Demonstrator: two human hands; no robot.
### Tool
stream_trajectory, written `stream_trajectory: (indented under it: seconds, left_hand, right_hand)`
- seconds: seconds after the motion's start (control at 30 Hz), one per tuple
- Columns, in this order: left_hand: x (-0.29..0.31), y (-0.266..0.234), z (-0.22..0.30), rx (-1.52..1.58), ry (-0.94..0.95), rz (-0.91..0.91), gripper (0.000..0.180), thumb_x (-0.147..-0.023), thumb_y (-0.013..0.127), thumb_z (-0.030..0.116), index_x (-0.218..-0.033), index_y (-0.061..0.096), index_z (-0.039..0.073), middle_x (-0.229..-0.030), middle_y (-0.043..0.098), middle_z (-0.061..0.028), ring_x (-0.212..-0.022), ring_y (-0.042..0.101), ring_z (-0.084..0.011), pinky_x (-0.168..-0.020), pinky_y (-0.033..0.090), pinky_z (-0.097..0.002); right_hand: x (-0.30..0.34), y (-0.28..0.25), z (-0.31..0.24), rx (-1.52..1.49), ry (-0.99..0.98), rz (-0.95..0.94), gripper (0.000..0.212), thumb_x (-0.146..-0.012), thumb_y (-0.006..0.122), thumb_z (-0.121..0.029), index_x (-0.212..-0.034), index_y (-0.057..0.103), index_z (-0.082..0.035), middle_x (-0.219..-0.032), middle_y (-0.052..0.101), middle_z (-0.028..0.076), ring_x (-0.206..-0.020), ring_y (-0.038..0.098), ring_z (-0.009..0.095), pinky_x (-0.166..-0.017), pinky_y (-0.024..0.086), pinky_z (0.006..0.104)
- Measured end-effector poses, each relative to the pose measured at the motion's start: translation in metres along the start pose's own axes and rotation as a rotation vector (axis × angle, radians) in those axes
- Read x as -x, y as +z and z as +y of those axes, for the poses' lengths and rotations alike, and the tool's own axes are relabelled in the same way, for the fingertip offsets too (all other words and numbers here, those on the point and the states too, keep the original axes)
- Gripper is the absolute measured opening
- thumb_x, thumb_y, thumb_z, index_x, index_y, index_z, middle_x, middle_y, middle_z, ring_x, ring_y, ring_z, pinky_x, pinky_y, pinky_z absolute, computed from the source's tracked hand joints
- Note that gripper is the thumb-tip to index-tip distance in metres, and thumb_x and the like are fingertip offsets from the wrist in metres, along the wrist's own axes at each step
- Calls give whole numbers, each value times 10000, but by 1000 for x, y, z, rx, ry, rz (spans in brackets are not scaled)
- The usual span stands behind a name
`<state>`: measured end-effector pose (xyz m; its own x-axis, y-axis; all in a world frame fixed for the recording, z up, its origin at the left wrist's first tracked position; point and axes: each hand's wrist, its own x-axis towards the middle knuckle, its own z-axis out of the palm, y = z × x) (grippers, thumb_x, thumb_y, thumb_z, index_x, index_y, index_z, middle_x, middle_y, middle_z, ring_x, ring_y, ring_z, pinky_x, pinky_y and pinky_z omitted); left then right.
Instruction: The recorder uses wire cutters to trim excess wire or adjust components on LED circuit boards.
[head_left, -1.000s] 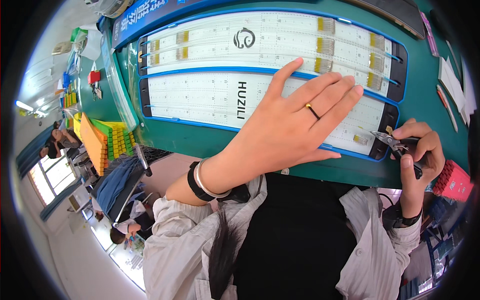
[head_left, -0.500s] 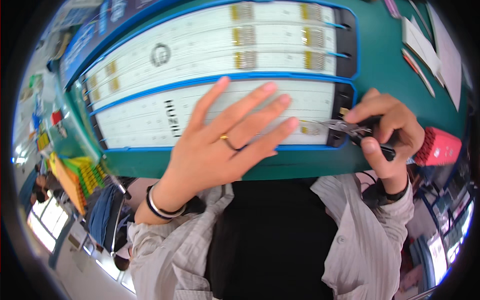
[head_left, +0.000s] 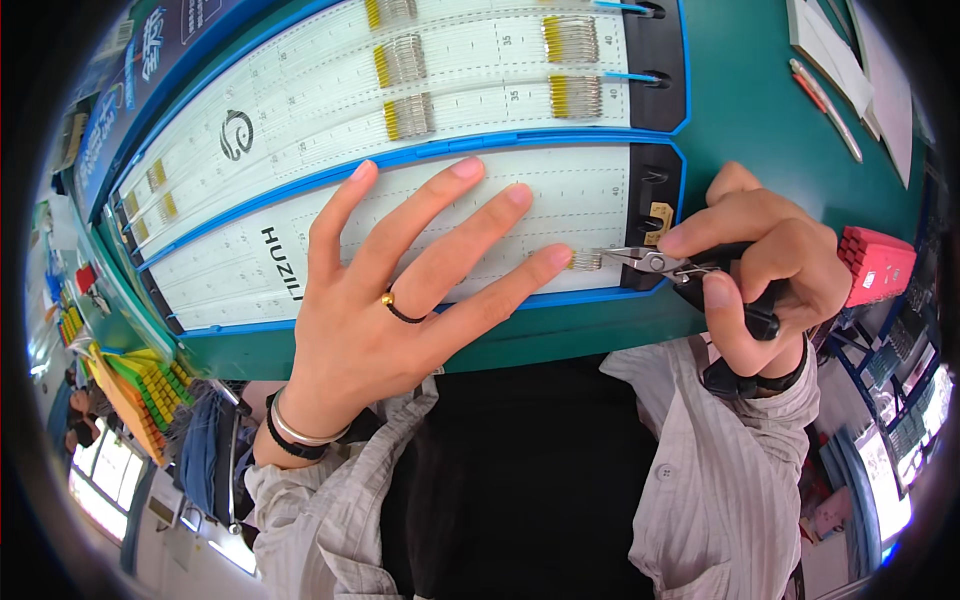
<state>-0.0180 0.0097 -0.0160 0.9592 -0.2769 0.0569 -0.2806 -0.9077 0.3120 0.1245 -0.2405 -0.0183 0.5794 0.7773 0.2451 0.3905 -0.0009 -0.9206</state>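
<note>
You have the open case lying across the green desk, its near panel running beside the desk's near edge with a thin green strip between them. The case's right edge leaves you bare desk on the far right, as far as the pens and the white papers. Your room is tighter on the near right, where a red box stands just beyond your right hand. At the far left, a blue box lies along the case's far side.

The pliers in that right hand point left and a little far, their long axis running mostly left to right, roughly along the case. They lie over the black strip at the near panel's right end, with their tips at the small yellow-and-silver bundle; you cannot tell from here whether the tips pinch it. Your right thumb and fingers are curled round the black handles.

Your left hand is spread wide, palm down over the near panel, gripping nothing visible. Its fingers point far and right, the index near the blue hinge line, the little fingertip right beside the bundle.
</note>
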Motion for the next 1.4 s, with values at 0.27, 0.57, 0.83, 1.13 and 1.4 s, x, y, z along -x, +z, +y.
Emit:
stream_trajectory:
  seconds: [0.27,0.57,0.83,1.13,1.4]
  left_hand:
    - [1,3,0,-5,2,-1,575,-636,771,235,-1187,717,390,-1366,578,39,-1299,518,-245,-1144,300,-527]
    - [0,1,-1,14,-1,-2,558,-645,775,237,-1183,723,378,-1373,573,36,-1308,510,-246,-1142,305,-535]
    - [1,-3,-4,40,34,25,523,-612,784,245,-1134,747,267,-1319,645,-32,-1264,562,-259,-1124,364,-519]
    - [1,-3,-6,45,69,56,512,-618,781,257,-1129,750,237,-1306,654,-39,-1246,575,-259,-1100,402,-507]
    - [2,-2,-7,54,86,79,458,-672,760,281,-1117,751,174,-1274,676,-61,-1216,597,-254,-1081,416,-492]
  right_hand:
    - [0,-1,1,15,-12,-1,171,-730,555,51,-759,468,-94,-874,718,235,-587,489,173,-603,316,360]
    - [-3,1,-2,51,-26,-41,197,-726,550,71,-758,455,-99,-879,718,233,-600,498,182,-605,332,363]
    - [-1,5,1,-14,-40,11,218,-730,560,90,-765,451,-96,-877,714,232,-606,512,184,-617,341,358]
    - [0,1,4,9,-103,-44,221,-744,552,89,-791,446,-99,-921,702,236,-662,541,182,-626,344,360]
    - [4,3,4,-92,-29,19,226,-780,561,70,-843,418,-95,-942,680,242,-710,563,188,-644,368,345]
